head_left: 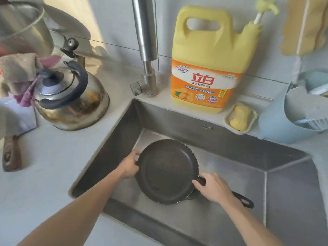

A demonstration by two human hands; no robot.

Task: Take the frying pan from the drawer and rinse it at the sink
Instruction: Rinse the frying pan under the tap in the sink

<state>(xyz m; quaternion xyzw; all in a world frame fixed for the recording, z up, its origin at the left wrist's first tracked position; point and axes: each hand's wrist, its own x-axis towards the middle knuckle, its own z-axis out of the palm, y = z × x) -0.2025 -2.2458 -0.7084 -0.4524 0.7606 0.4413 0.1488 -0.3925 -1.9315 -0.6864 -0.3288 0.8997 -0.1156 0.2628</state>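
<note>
A dark round frying pan (166, 172) is inside the steel sink (230, 150), its black handle pointing to the lower right. My left hand (129, 166) grips the pan's left rim. My right hand (213, 187) is closed around the handle where it meets the pan. The steel faucet (145, 50) rises behind the sink's back left corner; no water is visible. No drawer is in view.
A steel kettle (71, 98) with a cloth beside it stands on the counter at left. A knife handle (11, 153) lies near the left edge. Behind the sink are a yellow detergent jug (211, 61), a soap dish (241, 118) and a blue basket (291, 119).
</note>
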